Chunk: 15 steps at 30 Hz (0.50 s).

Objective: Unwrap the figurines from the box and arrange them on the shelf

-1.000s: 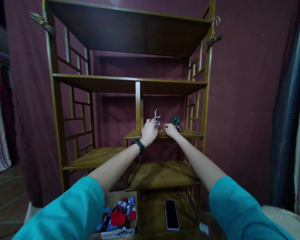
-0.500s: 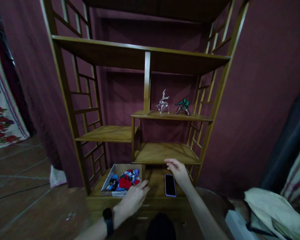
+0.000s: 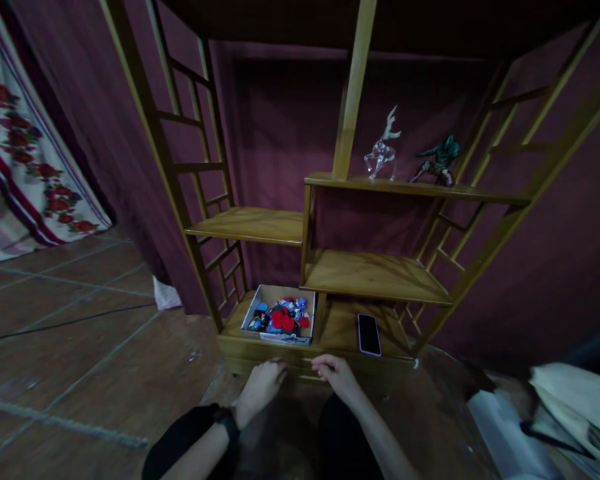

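Low in front of the cabinet's base, my left hand (image 3: 263, 385) hangs in the air with loosely bent fingers and nothing visible in it. My right hand (image 3: 336, 376) is close beside it, its fingers pointing left, slightly bent and also bare of any object. Just beyond my left hand stands a shallow open box (image 3: 276, 337) on the bottom shelf, filled with several small figures or toy pieces (image 3: 282, 320) in red, blue and black. A phone (image 3: 369, 335) with a dark screen and lilac edge lies on the same shelf, beyond my right hand.
The wooden shelf unit (image 3: 375, 275) has stepped shelves. A clear glass deer figurine (image 3: 381, 153) and a green crouching action figure (image 3: 439, 161) stand on the upper right shelf. A pale cloth bag (image 3: 575, 400) lies at right. A cable (image 3: 70, 323) crosses the tiled floor.
Both hands have drawn back from the box and the phone, down toward my knees and nearer each other. My view has tilted down and moved closer to the shelves.
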{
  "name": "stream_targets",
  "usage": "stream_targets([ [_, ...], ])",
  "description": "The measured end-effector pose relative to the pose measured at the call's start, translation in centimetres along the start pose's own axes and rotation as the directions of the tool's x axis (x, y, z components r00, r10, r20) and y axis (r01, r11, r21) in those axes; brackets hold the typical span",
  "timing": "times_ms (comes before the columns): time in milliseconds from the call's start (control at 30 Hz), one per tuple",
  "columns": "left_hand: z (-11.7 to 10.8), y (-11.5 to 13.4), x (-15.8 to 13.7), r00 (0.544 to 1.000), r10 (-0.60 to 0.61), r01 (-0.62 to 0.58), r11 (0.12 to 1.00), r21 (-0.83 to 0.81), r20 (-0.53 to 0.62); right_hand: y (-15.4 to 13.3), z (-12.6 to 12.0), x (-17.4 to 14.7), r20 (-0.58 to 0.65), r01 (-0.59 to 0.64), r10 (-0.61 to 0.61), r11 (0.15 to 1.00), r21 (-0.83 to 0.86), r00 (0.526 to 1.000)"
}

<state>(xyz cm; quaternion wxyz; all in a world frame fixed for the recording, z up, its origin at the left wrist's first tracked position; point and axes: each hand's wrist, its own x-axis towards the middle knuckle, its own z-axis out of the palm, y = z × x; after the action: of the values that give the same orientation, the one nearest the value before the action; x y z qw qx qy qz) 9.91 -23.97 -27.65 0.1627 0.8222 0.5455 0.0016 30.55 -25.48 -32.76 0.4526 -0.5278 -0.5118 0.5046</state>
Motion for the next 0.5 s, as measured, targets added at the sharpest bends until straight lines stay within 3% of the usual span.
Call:
stream_targets([
  [200, -1.6, -5.1, 4.1, 0.976, -0.18, 0.166, 0.98, -0.114, -0.124, 0.9, 4.2, 4.5, 0.034, -0.028, 0.028, 0.999, -0.02, 0.999],
  [500, -2.4, -8.6, 10.8, 0.965, -0.181, 0.173, 0.983, -0.054, -0.192, 3.2, 6.3, 13.7, -0.079, 0.007, -0.018, 0.99, -0.144, 0.997],
])
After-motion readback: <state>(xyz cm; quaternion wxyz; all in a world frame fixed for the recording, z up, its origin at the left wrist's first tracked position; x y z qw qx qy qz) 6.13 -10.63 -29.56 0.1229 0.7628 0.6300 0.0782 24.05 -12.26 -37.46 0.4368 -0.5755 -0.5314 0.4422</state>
